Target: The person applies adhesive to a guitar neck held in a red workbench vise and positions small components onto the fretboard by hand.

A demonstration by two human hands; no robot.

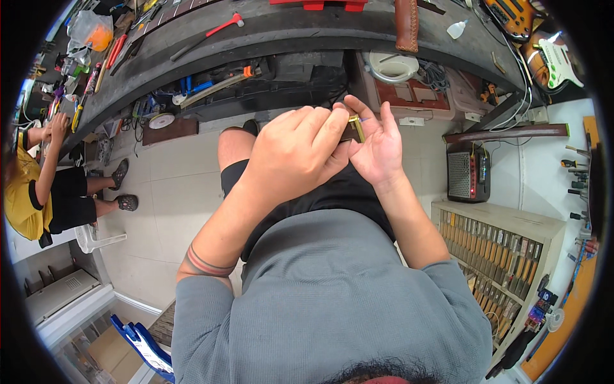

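I see the L hand (291,147) w/ fingers clamped on a small gold-edged rect. piece (360,132), which sits btwn both hands. R hand (382,152) is palm up just beside it, fingers apart; can't tell if they touch. Dark workbench (300,24) lies beyond.

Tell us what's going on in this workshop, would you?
A person in a grey shirt grips a small gold-edged piece in the left hand, whose fingers hide much of it. The right hand is open right beside it, palm showing; whether it touches the piece is unclear. Beyond the hands, a red-shafted hammer lies on the dark workbench. To the left, someone in a yellow shirt has their hands at the bench.
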